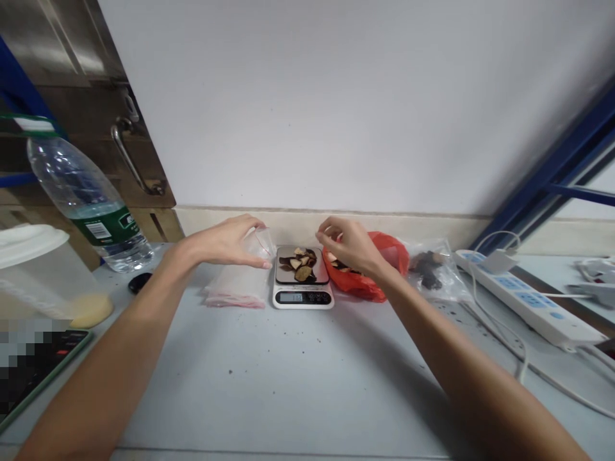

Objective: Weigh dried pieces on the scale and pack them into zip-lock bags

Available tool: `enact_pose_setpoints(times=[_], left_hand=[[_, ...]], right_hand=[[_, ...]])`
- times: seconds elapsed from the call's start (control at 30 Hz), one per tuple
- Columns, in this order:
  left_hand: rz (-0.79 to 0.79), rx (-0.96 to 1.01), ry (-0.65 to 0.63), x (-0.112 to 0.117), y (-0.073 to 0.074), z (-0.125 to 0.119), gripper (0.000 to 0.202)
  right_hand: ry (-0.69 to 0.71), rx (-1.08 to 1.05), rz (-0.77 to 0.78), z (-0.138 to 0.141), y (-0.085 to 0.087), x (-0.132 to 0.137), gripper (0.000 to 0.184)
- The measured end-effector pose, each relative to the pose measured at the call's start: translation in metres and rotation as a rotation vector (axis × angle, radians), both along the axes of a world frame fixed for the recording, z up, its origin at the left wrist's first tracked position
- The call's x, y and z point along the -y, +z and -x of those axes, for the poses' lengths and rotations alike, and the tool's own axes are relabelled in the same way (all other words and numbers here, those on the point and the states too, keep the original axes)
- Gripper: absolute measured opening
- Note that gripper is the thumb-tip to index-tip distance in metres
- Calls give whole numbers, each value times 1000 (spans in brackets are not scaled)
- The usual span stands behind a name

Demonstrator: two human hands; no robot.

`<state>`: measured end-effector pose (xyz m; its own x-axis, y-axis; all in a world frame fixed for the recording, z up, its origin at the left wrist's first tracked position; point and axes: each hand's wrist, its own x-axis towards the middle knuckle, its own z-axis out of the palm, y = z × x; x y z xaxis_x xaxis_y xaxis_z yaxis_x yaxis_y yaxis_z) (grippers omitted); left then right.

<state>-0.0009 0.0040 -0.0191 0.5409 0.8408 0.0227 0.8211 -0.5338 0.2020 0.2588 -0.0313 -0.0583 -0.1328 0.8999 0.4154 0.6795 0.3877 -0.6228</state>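
Observation:
A small white kitchen scale (303,298) stands on the table with dark-edged dried slices (303,264) heaped on its plate. Its display is lit, but the digits are hard to read. My left hand (228,242) is left of the scale, thumb and fingers apart, over a stack of clear zip bags (237,285). The corner of one bag shows between thumb and fingers. My right hand (350,242) hovers right of the scale with curled fingers; whatever they pinch, if anything, is hidden. Beneath it sits an open red plastic bag (377,288) containing more slices.
Far right lie a clear bag of dark pieces (427,269) and a white power strip (533,301) with trailing cables. A water bottle (96,198), a lidded plastic container (33,275) and a dark-screened device (43,365) are on the left. Behind rises a white wall (307,115).

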Motion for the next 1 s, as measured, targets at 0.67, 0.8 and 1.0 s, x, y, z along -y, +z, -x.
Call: enact_pose_setpoints(times=[0.67,0.8,1.0], left_hand=[[18,-27,-27,2,-2,-1,94],[33,-30,-21,3,-2,-2,96],[56,-41,-5,5,1,-3,101]], right_hand=[[86,529,14,0,-16,-9,36],[97,500,47,-2,-21,-12,38],[15,133,25,-5,-16,-10,33]])
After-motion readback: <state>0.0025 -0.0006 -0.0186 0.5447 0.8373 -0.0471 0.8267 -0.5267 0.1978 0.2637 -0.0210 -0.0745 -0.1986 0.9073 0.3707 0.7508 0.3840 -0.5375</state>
